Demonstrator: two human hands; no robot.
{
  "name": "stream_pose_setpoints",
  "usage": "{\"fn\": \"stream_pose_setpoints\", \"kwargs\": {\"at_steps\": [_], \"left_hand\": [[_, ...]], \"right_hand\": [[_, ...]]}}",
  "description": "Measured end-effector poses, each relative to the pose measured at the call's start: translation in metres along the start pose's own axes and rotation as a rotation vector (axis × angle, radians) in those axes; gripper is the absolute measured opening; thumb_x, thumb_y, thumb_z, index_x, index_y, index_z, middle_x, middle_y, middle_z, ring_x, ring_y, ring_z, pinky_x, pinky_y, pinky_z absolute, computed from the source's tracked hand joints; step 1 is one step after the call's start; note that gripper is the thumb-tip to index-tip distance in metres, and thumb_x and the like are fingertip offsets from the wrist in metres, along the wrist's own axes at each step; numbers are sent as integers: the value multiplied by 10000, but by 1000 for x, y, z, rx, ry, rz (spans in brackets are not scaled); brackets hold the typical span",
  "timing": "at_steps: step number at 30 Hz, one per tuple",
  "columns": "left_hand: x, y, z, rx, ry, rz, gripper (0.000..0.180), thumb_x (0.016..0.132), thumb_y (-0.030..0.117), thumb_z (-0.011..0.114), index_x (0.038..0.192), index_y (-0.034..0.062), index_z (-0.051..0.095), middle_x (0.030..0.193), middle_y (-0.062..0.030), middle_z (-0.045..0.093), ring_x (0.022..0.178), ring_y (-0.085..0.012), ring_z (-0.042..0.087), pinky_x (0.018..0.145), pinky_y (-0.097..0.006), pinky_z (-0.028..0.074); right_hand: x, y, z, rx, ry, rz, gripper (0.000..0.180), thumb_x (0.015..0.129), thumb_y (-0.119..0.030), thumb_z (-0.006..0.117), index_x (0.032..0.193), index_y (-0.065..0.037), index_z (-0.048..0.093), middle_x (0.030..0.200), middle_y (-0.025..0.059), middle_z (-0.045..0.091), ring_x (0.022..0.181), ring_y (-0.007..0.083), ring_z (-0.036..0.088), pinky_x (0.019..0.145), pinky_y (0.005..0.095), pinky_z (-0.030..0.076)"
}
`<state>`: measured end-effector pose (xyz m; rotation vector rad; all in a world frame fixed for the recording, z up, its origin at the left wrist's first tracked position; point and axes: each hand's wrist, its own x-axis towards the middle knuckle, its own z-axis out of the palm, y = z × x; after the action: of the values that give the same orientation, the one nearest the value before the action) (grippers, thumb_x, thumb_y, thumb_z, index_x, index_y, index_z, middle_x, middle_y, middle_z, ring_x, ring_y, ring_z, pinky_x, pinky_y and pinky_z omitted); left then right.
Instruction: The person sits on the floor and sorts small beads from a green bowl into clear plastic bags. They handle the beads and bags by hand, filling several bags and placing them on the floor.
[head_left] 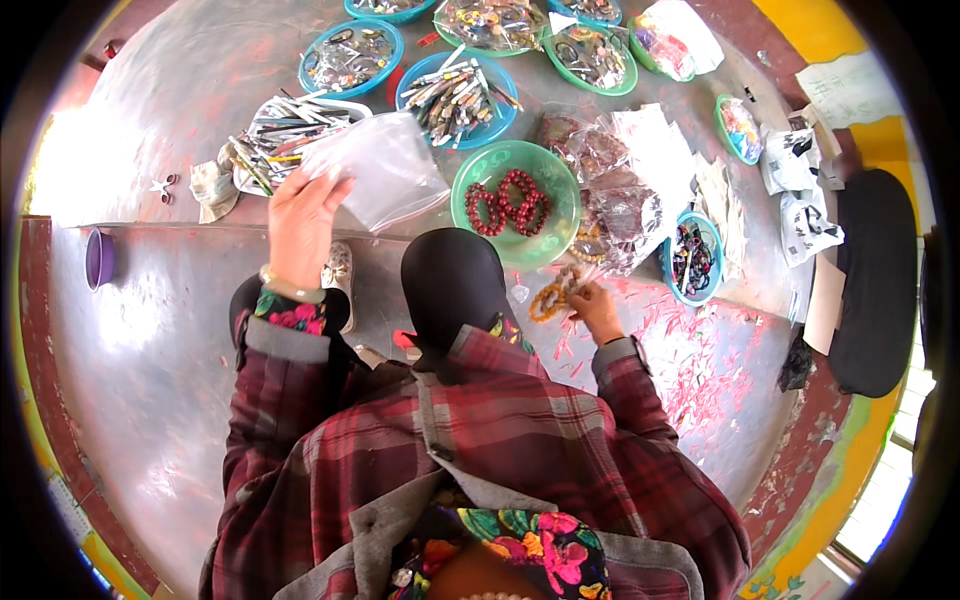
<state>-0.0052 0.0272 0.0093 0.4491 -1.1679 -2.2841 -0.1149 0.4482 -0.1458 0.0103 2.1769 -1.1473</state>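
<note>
Your left hand [303, 230] pinches clear plastic bag [385, 175], upper left of centre; right hand [600, 312] closed on amber bead bracelets [546, 303], right of centre; likely bagging step, next needs bag mouth spread

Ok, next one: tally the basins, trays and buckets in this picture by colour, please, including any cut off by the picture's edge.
Blue basins: 5
Green basins: 5
White tray: 1
Purple bucket: 1
Total: 12
</note>
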Motion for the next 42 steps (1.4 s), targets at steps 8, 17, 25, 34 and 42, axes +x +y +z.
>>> {"fn": "stream_pose_setpoints", "kwargs": {"at_steps": [8,17,25,34,42], "left_hand": [[13,-18,17,108,-28,-56,160,835,39,548,974,-26,594,921,-64,612,820,-122,584,743,-261,485],[10,-7,6,132,-64,-65,164,853,51,536,992,-25,577,945,-57,603,839,-120,581,763,-266,489],[13,-12,13,173,-49,-71,130,841,32,517,902,-58,589,871,-68,593,757,-121,584,732,-253,507],[15,-12,5,210,-39,-84,142,854,37,520,952,-35,593,915,-62,604,799,-127,586,755,-270,498],[15,-14,3,236,-51,-81,148,853,39,518,959,-21,602,922,-48,604,798,-121,582,757,-273,497]], "right_hand": [[56,-110,6,-500,31,-529,160,692,-155,548,770,-17,530,683,174,579,674,336,574,612,400,447],[128,-79,55,-207,111,-254,188,707,-177,540,781,-48,655,680,114,628,629,214,625,600,331,481],[131,-34,63,-434,318,-235,258,753,-261,499,764,-64,664,676,142,639,622,245,636,524,335,491],[102,-65,90,-668,472,-222,304,637,-347,668,743,-65,628,725,150,634,759,317,618,690,397,478],[99,-83,92,-686,450,-71,323,670,-345,631,772,-39,626,752,193,622,819,327,611,719,420,468]]}}
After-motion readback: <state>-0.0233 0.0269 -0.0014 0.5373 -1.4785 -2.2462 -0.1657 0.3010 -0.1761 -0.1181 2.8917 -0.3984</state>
